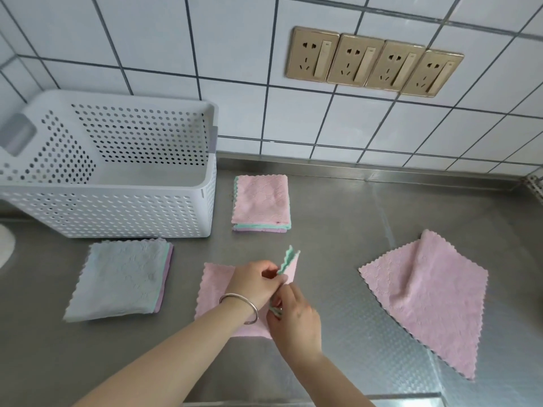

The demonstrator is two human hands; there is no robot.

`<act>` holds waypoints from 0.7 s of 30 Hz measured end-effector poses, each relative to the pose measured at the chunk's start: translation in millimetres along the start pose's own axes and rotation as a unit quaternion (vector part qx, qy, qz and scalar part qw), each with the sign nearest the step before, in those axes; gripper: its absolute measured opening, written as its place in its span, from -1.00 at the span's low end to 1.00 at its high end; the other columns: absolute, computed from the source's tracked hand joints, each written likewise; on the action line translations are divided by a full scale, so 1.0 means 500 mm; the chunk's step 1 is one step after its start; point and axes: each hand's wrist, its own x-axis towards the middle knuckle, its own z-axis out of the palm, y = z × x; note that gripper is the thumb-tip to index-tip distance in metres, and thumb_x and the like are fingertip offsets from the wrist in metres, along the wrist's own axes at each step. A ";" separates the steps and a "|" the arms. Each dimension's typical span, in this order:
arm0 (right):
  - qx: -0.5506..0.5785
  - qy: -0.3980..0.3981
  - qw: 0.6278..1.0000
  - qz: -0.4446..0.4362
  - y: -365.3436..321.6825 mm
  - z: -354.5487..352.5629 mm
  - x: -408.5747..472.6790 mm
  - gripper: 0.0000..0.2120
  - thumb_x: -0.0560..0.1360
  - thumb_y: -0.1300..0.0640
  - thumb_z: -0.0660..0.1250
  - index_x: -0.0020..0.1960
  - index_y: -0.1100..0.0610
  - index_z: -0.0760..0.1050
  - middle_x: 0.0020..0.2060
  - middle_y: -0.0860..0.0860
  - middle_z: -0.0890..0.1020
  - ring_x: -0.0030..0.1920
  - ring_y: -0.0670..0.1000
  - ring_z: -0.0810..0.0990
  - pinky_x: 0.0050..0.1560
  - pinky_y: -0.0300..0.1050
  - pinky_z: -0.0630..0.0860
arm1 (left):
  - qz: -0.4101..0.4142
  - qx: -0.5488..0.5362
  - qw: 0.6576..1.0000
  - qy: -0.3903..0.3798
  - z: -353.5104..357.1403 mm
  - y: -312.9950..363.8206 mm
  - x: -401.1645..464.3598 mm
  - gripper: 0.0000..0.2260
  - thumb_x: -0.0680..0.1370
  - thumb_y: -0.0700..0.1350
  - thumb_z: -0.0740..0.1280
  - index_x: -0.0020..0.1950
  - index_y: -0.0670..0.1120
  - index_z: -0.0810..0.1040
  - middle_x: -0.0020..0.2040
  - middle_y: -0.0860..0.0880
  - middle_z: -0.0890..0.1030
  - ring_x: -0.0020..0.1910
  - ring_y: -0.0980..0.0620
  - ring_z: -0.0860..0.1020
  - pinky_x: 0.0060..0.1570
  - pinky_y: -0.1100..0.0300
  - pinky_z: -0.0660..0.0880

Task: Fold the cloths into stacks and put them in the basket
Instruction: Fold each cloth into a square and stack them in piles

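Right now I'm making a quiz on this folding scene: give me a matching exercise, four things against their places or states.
Things:
1. basket
2. stack topped pink
3. stack topped blue-grey
4. loose pink cloth

Places or states:
a. unfolded, one corner flipped over, far right
b. right beside the basket
c. standing at the back left, no cloths seen inside
d. in front of the basket

Pairs: 1-c, 2-b, 3-d, 4-a

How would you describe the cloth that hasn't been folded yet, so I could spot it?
Start at the white basket on the steel counter, then look far right. The pink cloth there lies spread open with one corner flipped over, unlike the folded stacks.
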 end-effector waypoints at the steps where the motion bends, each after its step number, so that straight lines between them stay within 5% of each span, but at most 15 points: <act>1: 0.002 0.015 0.998 -0.053 -0.005 0.003 -0.001 -0.72 0.12 0.26 0.37 -0.30 0.07 0.30 -0.41 -0.05 0.44 -0.48 -0.01 0.39 -0.56 -0.27 0.15 | -0.001 0.019 1.000 0.003 -0.008 -0.006 0.000 -0.85 0.44 -0.01 0.37 -0.30 0.01 0.50 -0.31 0.00 0.60 -0.26 0.02 0.50 -0.13 0.19 0.44; 5: 0.034 0.017 0.982 -0.186 -0.015 0.026 -0.015 -0.74 0.18 0.20 0.27 -0.16 0.06 0.32 -0.15 -0.07 0.39 -0.21 0.00 0.37 -0.27 -0.16 0.35 | -0.012 0.081 0.996 0.033 -0.043 -0.043 -0.008 -0.64 0.50 -0.19 0.22 -0.48 -0.06 0.22 -0.51 -0.02 0.31 -0.33 -0.07 0.31 -0.30 0.13 0.23; 10: -0.021 -0.093 0.986 -0.133 -0.009 0.066 -0.033 -0.26 0.11 -0.04 0.34 0.29 0.05 0.35 0.31 0.00 0.45 0.21 -0.03 0.39 0.15 -0.22 0.42 | -0.083 0.036 0.992 0.089 -0.087 -0.112 -0.027 -0.79 0.56 -0.11 0.15 -0.24 -0.10 0.46 -0.17 -0.28 0.57 -0.15 -0.24 0.49 -0.17 0.04 0.36; 12: -0.072 -0.147 0.979 -0.125 -0.010 0.078 -0.034 -0.16 0.09 -0.10 0.38 0.35 0.03 0.33 0.34 -0.02 0.46 0.30 -0.05 0.33 0.14 -0.20 0.52 | -0.114 0.037 0.988 0.102 -0.098 -0.135 -0.032 -0.82 0.58 -0.15 0.17 -0.01 -0.17 0.54 -0.06 -0.29 0.59 -0.15 -0.20 0.47 -0.19 0.09 0.30; 16: -0.122 -0.200 0.964 -0.125 -0.009 0.106 -0.034 -0.13 0.06 -0.08 0.44 0.35 0.04 0.34 0.31 -0.03 0.50 0.32 -0.03 0.30 0.09 -0.07 0.57 | -0.161 0.045 0.981 0.101 -0.102 -0.179 -0.021 -0.84 0.58 -0.17 0.18 -0.03 -0.20 0.53 0.02 -0.25 0.61 -0.04 -0.19 0.52 -0.16 0.12 0.33; 21: -0.140 -0.246 0.953 -0.110 -0.013 0.127 -0.031 -0.35 0.25 -0.05 0.08 0.34 0.04 0.34 0.31 -0.02 0.50 0.32 -0.01 0.30 0.06 0.02 0.59 | -0.204 0.045 0.971 0.118 -0.096 -0.207 -0.008 -0.76 0.58 -0.16 0.20 0.21 -0.16 0.50 0.12 -0.20 0.61 0.10 -0.19 0.53 -0.06 0.15 0.36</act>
